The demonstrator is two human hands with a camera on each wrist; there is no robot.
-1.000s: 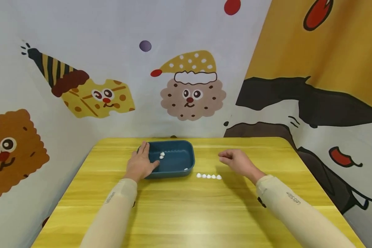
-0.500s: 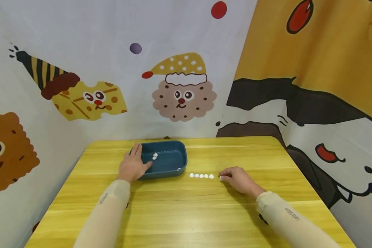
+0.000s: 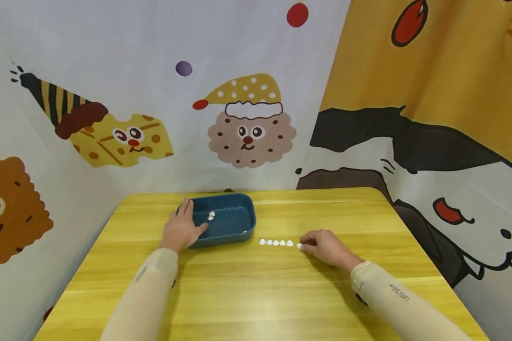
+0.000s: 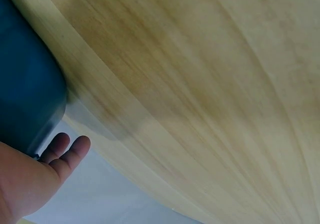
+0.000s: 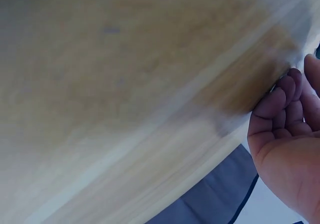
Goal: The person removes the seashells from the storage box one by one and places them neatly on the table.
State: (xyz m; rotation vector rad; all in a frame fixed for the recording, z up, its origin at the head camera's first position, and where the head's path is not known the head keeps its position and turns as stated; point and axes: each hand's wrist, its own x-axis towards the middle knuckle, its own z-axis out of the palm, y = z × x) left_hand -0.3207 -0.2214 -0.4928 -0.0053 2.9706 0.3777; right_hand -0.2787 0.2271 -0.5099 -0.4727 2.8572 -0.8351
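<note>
My left hand [image 3: 181, 230] holds the left side of a dark blue rectangular tray [image 3: 239, 238], with the thumb over the inside and the other fingers along the rim. In the left wrist view, two of its fingers lie outside the tray wall. Two small white shell-shaped pieces [image 3: 211, 216] lie together in the tray, and another white piece [image 3: 245, 232] is by its front right corner. My right hand [image 3: 329, 247] pinches a white shell-shaped piece [image 3: 299, 246] at the tabletop, just right of a row of several similar pieces [image 3: 276, 243]. In the right wrist view, the pinched piece is hidden.
The yellow wood-grain table [image 3: 247, 293] has rounded back corners and stands against a cartoon-printed cloth [image 3: 153, 42]. The row of pieces lies between the tray's front right corner and my right hand.
My right hand has come down toward the front and set its white piece at the row's right end. The left hand stays on the tray; the head view has shifted slightly.
</note>
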